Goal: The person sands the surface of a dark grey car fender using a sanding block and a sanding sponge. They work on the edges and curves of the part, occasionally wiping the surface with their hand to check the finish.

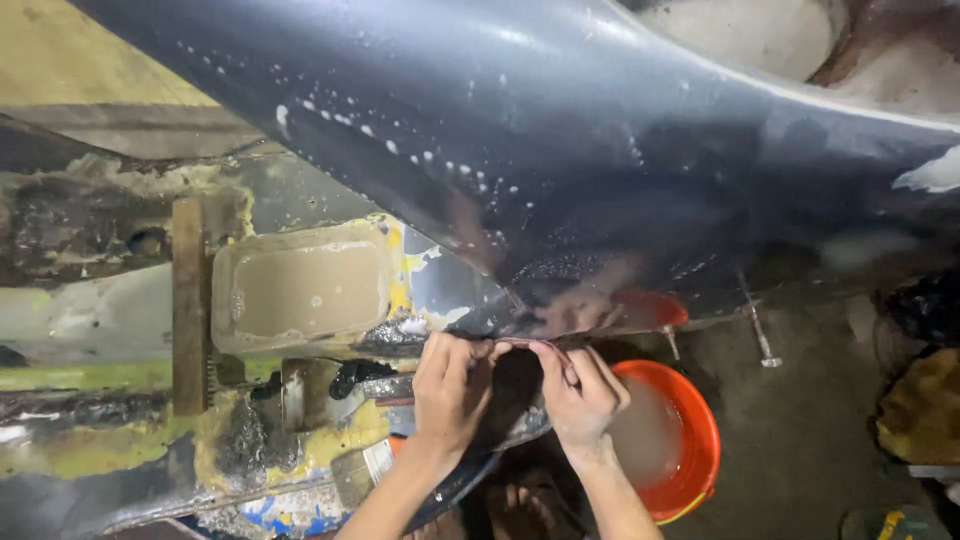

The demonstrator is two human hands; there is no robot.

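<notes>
A large dark glossy body panel (600, 150), wet and speckled with white droplets, fills the upper part of the view. Both my hands reach up to its lower edge. My left hand (452, 385) pinches that edge with thumb and fingers. My right hand (582, 392) grips a thin dark strip or sheet against the same edge, just right of the left hand. What exactly the strip is cannot be told.
An orange bucket (700, 440) of cloudy water stands on the floor below my right hand. A rectangular tub (300, 285) of murky liquid sits at left on a paint-stained bench. A wooden-backed brush (188, 300) stands beside it. A bolt (757, 330) hangs from the panel. Rags (920, 400) lie at right.
</notes>
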